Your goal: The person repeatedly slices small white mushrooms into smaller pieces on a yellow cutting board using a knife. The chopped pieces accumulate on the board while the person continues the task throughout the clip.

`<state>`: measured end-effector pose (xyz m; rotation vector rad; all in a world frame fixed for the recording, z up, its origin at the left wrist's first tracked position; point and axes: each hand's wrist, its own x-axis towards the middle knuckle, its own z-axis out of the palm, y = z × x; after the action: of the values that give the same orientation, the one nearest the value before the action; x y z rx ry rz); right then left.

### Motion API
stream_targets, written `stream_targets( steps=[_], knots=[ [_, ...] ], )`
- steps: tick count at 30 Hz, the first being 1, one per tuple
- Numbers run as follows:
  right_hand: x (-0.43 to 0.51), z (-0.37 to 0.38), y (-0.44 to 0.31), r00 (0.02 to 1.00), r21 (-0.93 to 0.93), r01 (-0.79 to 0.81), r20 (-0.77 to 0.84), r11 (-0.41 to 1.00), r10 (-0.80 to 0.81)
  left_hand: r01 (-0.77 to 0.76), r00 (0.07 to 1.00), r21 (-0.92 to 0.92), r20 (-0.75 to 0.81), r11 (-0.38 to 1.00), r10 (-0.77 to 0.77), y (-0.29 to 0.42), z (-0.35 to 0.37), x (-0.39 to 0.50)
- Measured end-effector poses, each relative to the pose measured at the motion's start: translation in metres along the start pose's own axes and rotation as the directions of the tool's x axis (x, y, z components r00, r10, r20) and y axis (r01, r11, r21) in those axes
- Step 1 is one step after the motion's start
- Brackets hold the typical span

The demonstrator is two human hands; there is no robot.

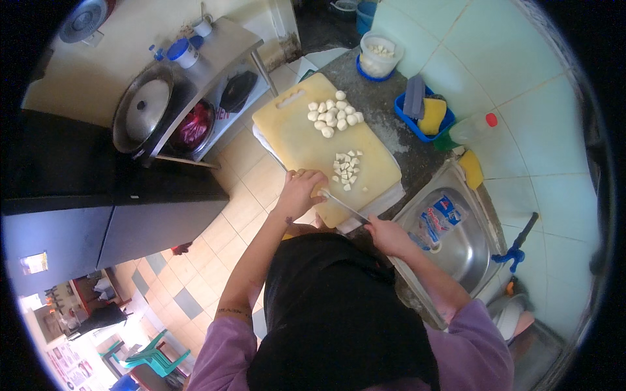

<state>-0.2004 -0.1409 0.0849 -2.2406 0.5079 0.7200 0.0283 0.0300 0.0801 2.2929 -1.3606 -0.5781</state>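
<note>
A yellowish plastic cutting board (288,129) lies on a white cloth (352,222) at the counter's edge. My right hand (389,237) grips a kitchen knife (348,207) whose blade reaches left across the board's near end. My left hand (305,190) pinches a small white food piece (323,193) against the board, right beside the blade; the fingers partly hide it. Beyond the blade sits a loose pile of diced white pieces (346,168). Farther up the board rests a cluster of whole white food balls (331,116).
A steel sink (469,259) with a plastic packet (437,222) in it is at right, under a blue tap (513,256). At the back stand a tub of white pieces (379,54) and a blue sponge basket (415,129). A steel table (222,41) holds a lidded pan (146,107).
</note>
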Motion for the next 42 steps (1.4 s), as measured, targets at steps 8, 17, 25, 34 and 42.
stream_targets(
  steps=[8, 17, 25, 34, 42],
  knots=[
    [-0.004, 0.011, 0.007, 0.991, 0.241, 0.062, -0.130, 0.969, -0.031, -0.140, 0.975, 0.016, -0.171, 0.990, 0.140, -0.007, 0.009, -0.012],
    [-0.023, 0.000, -0.021, 0.985, 0.020, -0.027, -0.169, 0.999, 0.030, -0.212, 0.977, 0.086, 0.045, 0.974, 0.208, -0.007, -0.002, -0.001],
    [-0.020, 0.005, -0.016, 0.982, -0.025, 0.019, -0.190, 1.000, -0.023, -0.205, 0.977, 0.111, 0.085, 0.972, 0.197, -0.009, 0.000, 0.005],
    [-0.014, 0.007, -0.006, 0.983, -0.081, 0.016, -0.181, 0.997, -0.030, -0.181, 0.978, 0.007, 0.106, 0.983, 0.180, -0.010, -0.002, 0.008],
    [-0.037, 0.005, -0.007, 0.971, -0.003, 0.030, -0.235, 1.000, -0.030, -0.093, 0.995, -0.011, -0.040, 0.996, 0.092, -0.011, 0.010, 0.003]
  ],
)
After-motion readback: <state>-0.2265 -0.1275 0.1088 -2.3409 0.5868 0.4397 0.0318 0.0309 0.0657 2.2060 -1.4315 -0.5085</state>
